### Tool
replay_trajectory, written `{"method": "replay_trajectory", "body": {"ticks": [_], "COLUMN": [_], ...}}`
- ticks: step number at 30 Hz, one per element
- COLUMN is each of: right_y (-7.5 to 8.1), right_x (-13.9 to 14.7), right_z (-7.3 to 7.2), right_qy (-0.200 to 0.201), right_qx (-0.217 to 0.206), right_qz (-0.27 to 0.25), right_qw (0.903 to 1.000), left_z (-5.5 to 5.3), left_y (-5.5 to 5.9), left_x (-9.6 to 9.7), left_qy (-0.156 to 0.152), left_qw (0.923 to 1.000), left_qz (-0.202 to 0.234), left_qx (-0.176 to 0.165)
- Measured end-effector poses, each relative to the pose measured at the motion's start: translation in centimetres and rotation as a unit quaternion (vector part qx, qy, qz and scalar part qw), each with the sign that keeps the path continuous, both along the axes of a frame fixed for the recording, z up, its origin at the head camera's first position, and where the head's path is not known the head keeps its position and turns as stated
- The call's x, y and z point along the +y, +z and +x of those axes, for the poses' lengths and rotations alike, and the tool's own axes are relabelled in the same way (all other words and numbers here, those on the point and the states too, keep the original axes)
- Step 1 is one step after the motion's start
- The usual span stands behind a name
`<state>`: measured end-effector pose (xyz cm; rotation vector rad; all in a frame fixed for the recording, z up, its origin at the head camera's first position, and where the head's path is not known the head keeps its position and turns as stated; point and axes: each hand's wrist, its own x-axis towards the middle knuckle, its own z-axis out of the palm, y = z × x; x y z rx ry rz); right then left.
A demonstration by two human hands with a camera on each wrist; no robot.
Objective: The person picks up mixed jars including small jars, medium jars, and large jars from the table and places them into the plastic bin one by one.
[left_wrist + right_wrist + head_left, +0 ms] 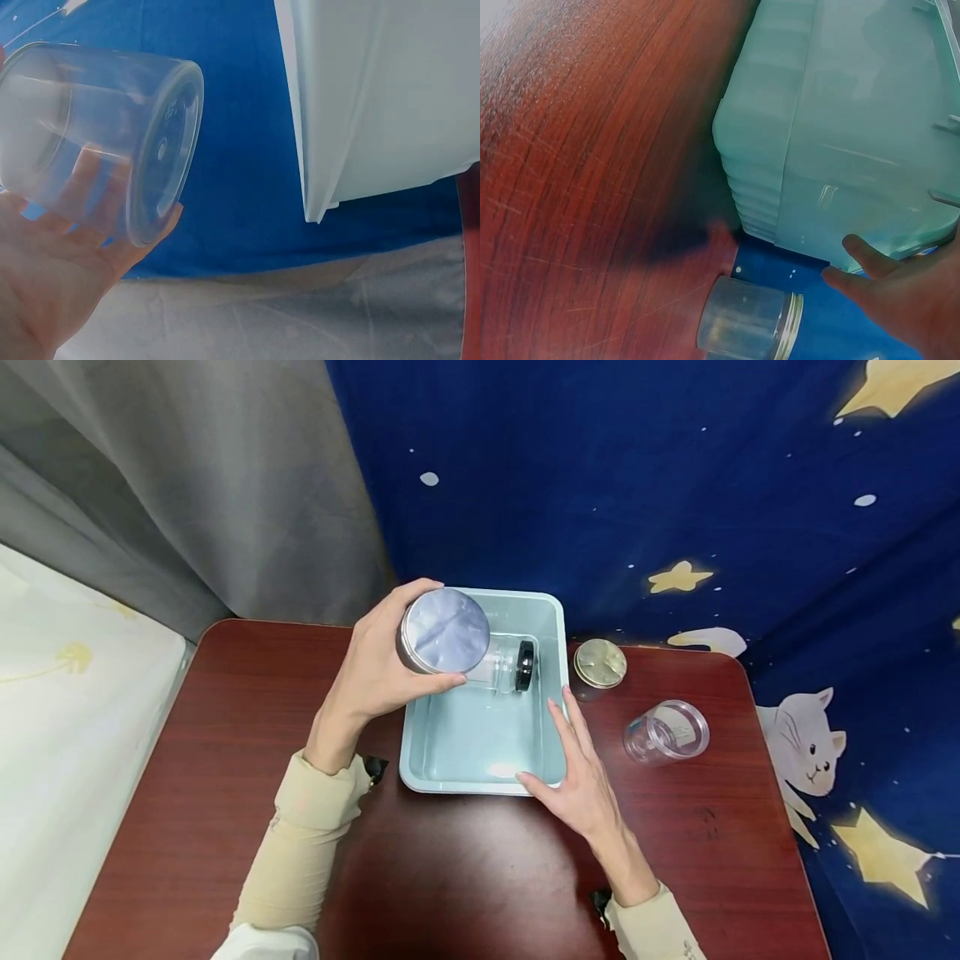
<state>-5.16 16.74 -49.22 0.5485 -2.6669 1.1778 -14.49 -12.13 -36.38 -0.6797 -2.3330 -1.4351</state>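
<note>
My left hand (372, 660) grips a clear jar (101, 142) with a silver lid (447, 631), its fingers round the side. It holds the jar up over the back left of a pale blue plastic bin (480, 739). Inside the bin a clear jar with a black lid (524, 666) lies on its side, partly hidden by the held jar. My right hand (577, 781) is at the bin's front right rim, fingers spread and mostly straight, thumb over the near edge.
Right of the bin stands a jar with a gold-toned lid (601, 663). A clear container with no lid (667, 732) stands nearer on the reddish-brown table (720, 810). A blue star-patterned curtain (540, 477) hangs behind, and a grey curtain (247, 485) at the back left.
</note>
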Motion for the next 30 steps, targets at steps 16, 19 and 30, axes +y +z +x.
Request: {"method": "replay_trajectory", "body": {"ticks": [16, 19, 30], "right_y": [0.2, 0.2, 0.0], "right_x": [0.0, 0.0, 0.0], "right_z": [0.1, 0.1, 0.1], "right_qy": [-0.007, -0.005, -0.002], "right_qx": [0.001, 0.005, 0.007], "right_qz": [-0.001, -0.001, 0.006], "right_qw": [1.0000, 1.0000, 1.0000], "left_z": [-1.1, -1.0, -1.2], "left_y": [-0.7, -0.6, -0.7], "left_x": [0.7, 0.9, 1.5], "left_qy": [-0.014, -0.017, -0.015], "left_qw": [0.9978, 0.9968, 0.9835], "left_qz": [-0.061, -0.075, -0.173], "left_qx": [-0.021, -0.024, -0.050]}}
